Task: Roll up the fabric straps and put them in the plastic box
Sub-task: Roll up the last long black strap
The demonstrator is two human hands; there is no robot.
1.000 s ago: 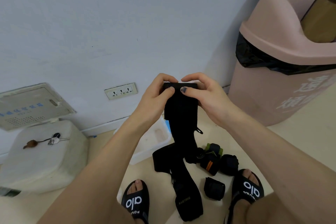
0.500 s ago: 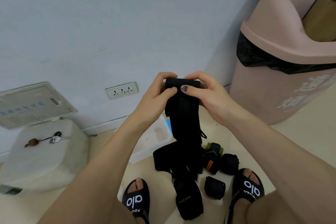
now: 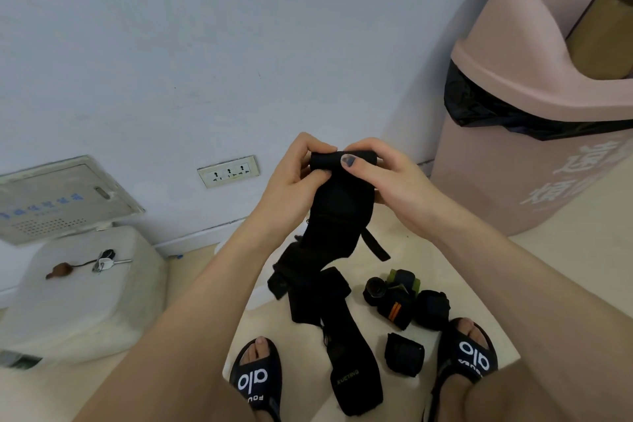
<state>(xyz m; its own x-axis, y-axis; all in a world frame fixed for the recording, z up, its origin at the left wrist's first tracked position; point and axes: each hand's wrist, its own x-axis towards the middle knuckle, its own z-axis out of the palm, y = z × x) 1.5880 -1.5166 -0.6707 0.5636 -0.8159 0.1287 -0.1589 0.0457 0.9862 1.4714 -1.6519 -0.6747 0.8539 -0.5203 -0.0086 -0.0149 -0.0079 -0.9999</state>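
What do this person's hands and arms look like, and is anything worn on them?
Both forearms are bare, with no sleeves, watch or bracelet in view. The right hand has dark blue-grey polish on its thumbnail; the left hand shows no rings or gloves.

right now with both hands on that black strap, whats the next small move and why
Probably keep turning the rolled top edge downward. Both the left hand and right hand pinch a short roll at the top of the black strap, while most of its length hangs loose toward the floor, so it looks too unrolled to put away.
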